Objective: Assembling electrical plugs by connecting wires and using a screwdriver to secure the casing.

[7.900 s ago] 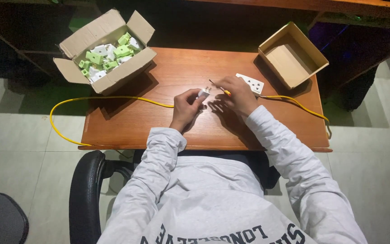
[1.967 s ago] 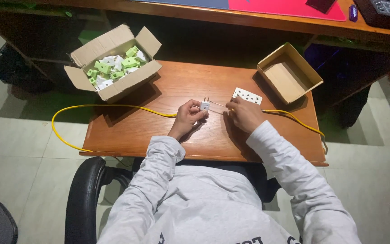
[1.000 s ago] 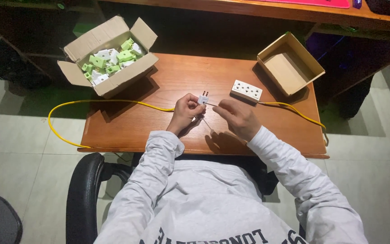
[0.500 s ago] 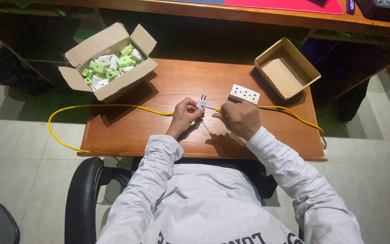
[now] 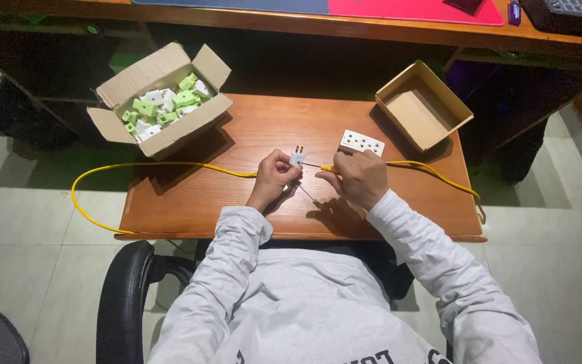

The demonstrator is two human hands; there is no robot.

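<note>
My left hand (image 5: 274, 176) grips a small white two-pin plug (image 5: 297, 158) with its pins pointing away from me, at the end of a yellow cable (image 5: 170, 166). My right hand (image 5: 360, 178) holds a yellow-handled screwdriver (image 5: 323, 166) whose thin shaft points at the plug's side. A white socket block (image 5: 362, 142) lies on the wooden table (image 5: 237, 202) just beyond my right hand, with yellow cable running off to the right.
An open cardboard box (image 5: 163, 101) with several green and white plug parts stands at the table's back left. An empty cardboard box (image 5: 424, 106) sits at the back right. A black chair armrest (image 5: 119, 296) is at my left. A wooden desk (image 5: 304, 20) rises behind.
Both hands have stayed at the table's middle on the plug. The screwdriver tip now meets the plug's side, and the view has shifted slightly.
</note>
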